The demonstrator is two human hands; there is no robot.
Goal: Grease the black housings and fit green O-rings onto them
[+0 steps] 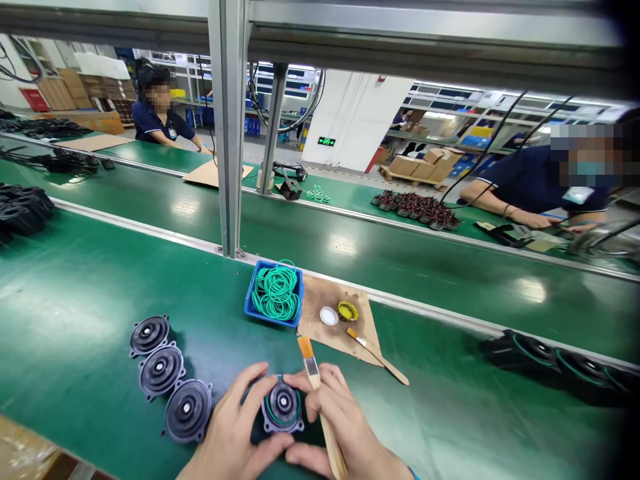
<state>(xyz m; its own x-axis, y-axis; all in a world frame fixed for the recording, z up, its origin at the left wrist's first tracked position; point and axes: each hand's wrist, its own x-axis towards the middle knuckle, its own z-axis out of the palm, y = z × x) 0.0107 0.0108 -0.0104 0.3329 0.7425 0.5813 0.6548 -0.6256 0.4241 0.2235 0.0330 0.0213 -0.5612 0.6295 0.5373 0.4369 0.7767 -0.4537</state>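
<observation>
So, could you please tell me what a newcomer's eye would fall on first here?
Probably the bright green rings heaped in the blue bin, near the bench's far edge. Next, perhaps, the left hand and right hand around a black part at bottom centre, the right also holding a brush.

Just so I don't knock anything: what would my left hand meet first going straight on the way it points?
Your left hand would most likely meet the round dark part that sits between your two hands; whether it touches already is hard to judge.
</observation>
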